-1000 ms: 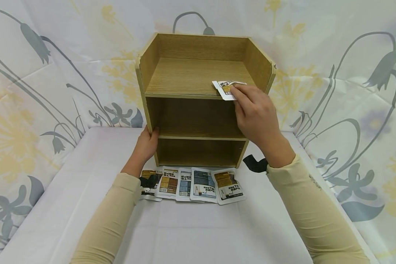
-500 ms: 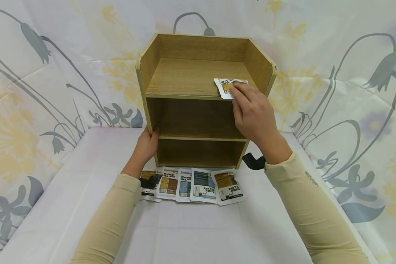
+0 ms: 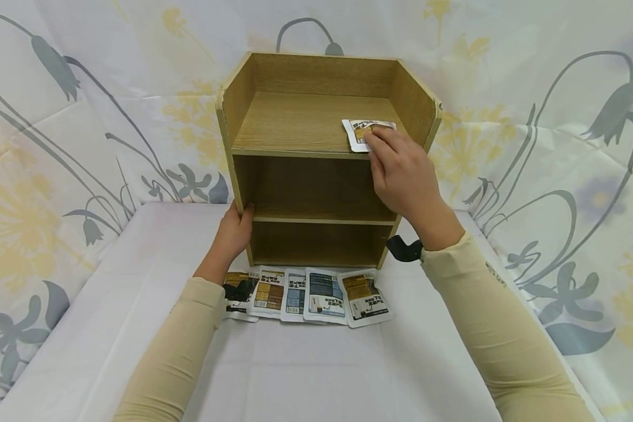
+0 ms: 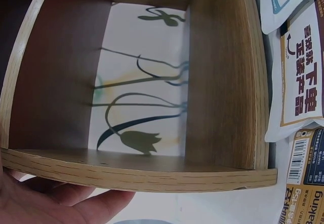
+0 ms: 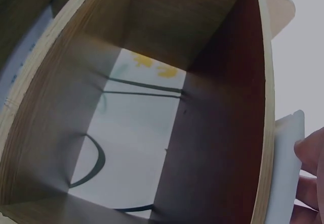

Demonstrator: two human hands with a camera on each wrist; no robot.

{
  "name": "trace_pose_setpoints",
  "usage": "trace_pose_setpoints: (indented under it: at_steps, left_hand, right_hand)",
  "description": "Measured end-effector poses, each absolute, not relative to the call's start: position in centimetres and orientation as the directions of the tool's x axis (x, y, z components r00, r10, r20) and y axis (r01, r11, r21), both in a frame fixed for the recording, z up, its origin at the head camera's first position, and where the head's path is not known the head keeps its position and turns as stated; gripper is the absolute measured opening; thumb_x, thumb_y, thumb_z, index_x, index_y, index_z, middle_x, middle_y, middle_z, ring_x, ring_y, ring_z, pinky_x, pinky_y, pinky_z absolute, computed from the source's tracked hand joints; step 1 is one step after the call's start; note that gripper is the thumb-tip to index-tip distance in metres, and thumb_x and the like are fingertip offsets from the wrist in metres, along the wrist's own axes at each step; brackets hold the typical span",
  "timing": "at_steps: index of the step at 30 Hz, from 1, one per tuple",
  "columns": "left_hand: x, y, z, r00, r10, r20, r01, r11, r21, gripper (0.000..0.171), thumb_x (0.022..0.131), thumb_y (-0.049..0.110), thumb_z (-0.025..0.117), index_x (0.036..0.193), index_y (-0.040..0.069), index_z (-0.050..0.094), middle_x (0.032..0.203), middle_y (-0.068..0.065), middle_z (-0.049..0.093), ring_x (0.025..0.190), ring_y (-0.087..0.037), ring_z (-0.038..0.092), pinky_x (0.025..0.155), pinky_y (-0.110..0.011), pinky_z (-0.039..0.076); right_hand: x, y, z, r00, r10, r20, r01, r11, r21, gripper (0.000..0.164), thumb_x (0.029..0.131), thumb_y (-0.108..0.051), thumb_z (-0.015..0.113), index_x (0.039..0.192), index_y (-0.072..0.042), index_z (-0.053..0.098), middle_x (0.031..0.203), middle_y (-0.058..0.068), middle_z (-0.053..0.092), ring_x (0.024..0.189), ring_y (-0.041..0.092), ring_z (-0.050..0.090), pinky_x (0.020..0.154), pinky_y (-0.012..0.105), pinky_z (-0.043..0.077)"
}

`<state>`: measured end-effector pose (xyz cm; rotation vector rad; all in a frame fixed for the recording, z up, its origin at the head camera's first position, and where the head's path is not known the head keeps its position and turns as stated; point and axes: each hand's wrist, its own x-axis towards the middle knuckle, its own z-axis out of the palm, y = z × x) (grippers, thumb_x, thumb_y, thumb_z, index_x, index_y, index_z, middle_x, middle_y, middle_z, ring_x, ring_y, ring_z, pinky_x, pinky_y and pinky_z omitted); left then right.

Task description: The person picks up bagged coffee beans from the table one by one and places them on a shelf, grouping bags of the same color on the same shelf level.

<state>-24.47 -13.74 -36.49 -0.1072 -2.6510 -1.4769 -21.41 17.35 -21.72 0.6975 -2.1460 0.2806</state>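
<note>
White at its edges and printed, a packet (image 3: 356,136) is pinched between the right hand's (image 3: 405,171) thumb and fingers, at the front right of the top shelf (image 3: 300,120). The left hand (image 3: 233,232) grips the left side of the wooden shelf unit (image 3: 324,221). Five overlapping pouches (image 3: 324,296) lie before its base on white cloth (image 3: 300,369).
</note>
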Motion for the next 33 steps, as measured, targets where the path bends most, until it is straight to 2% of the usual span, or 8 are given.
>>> trace_pose_setpoints:
  at_steps: [7, 11, 19, 26, 33]
  left_hand:
    - [-24.4, -13.7, -36.5, -0.993, 0.009, 0.116, 0.103, 0.525, 0.845, 0.062, 0.104, 0.044, 0.026, 0.154, 0.007, 0.020, 0.145, -0.027, 0.042, 0.128, -0.044, 0.049, 0.104, -0.060, 0.039]
    - [-24.5, -13.8, -36.5, -0.993, 0.009, 0.114, 0.102, 0.525, 0.845, 0.062, 0.104, 0.045, 0.025, 0.154, 0.007, 0.020, 0.145, -0.027, 0.043, 0.128, -0.044, 0.049, 0.105, -0.059, 0.039]
    - [-24.4, -13.8, -36.6, -0.994, 0.008, 0.106, 0.094, 0.519, 0.850, 0.062, 0.104, 0.045, 0.025, 0.154, 0.008, 0.020, 0.145, -0.027, 0.043, 0.128, -0.043, 0.050, 0.104, -0.059, 0.040]
    - [-24.4, -13.7, -36.5, -0.994, 0.008, 0.111, 0.098, 0.520, 0.849, 0.062, 0.105, 0.045, 0.026, 0.153, 0.007, 0.021, 0.144, -0.027, 0.043, 0.127, -0.043, 0.050, 0.103, -0.059, 0.041]
    - [-24.4, -13.7, -36.5, -0.994, 0.005, 0.105, 0.092, 0.517, 0.851, 0.062, 0.104, 0.045, 0.026, 0.154, 0.009, 0.020, 0.145, -0.027, 0.043, 0.127, -0.044, 0.050, 0.104, -0.060, 0.040]
  right_hand:
    - [-21.8, 17.4, -21.5, -0.559, -0.373, 0.741, -0.548, 0.837, 0.008, 0.033, 0.098, -0.013, 0.049, 0.126, -0.001, 0.063, 0.128, 0.017, 0.062, 0.122, 0.035, 0.056, 0.106, 0.045, 0.042]
    - [-22.1, 17.4, -21.3, -0.588, -0.360, 0.724, -0.527, 0.850, -0.006, 0.033, 0.098, -0.013, 0.050, 0.126, -0.003, 0.064, 0.129, 0.017, 0.062, 0.120, 0.036, 0.057, 0.104, 0.047, 0.044]
    - [-22.3, 17.2, -20.3, -0.711, -0.333, 0.620, -0.466, 0.883, -0.060, 0.035, 0.100, -0.016, 0.048, 0.129, -0.006, 0.062, 0.134, 0.014, 0.059, 0.124, 0.036, 0.054, 0.106, 0.047, 0.042]
    - [-22.7, 17.2, -19.7, -0.769, -0.295, 0.567, -0.461, 0.870, -0.172, 0.035, 0.098, -0.014, 0.049, 0.130, -0.007, 0.062, 0.138, 0.014, 0.056, 0.129, 0.035, 0.051, 0.108, 0.047, 0.040]
    - [-23.2, 17.1, -19.2, -0.808, -0.284, 0.517, -0.448, 0.866, -0.225, 0.037, 0.099, -0.016, 0.046, 0.133, -0.008, 0.061, 0.141, 0.012, 0.054, 0.133, 0.034, 0.048, 0.111, 0.047, 0.037]
